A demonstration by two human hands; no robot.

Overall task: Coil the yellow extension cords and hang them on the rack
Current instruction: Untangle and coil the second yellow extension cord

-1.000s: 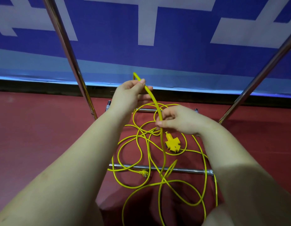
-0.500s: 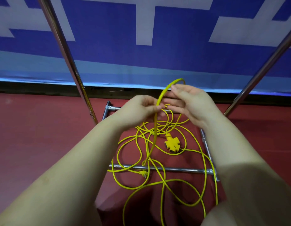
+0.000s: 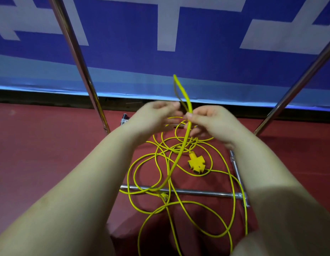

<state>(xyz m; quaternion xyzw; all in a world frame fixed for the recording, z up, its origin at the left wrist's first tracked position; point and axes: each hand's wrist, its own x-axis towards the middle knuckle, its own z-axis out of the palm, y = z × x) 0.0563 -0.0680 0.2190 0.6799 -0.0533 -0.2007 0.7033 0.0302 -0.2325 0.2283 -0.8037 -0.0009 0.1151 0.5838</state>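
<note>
The person is gathering the first loop: right hand (image 3: 210, 121) pinching the yellow cord (image 3: 184, 143) at twelve o'clock above the floor tangle, left hand (image 3: 156, 117) blurred, grip unclear, likely needing another length drawn up next.

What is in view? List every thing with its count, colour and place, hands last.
cord: count unclear, yellow, loose tangle on the floor over the rack's base bars, one strand lifted between the hands
socket: one, yellow, on the floor inside the tangle
rack: one, silver metal, two slanted uprights left and right, base bars on the floor
floor: red, under everything
banner: one, blue with white shapes, behind the rack
left hand: blurred, beside the raised strand
right hand: pinches the raised strand
</note>
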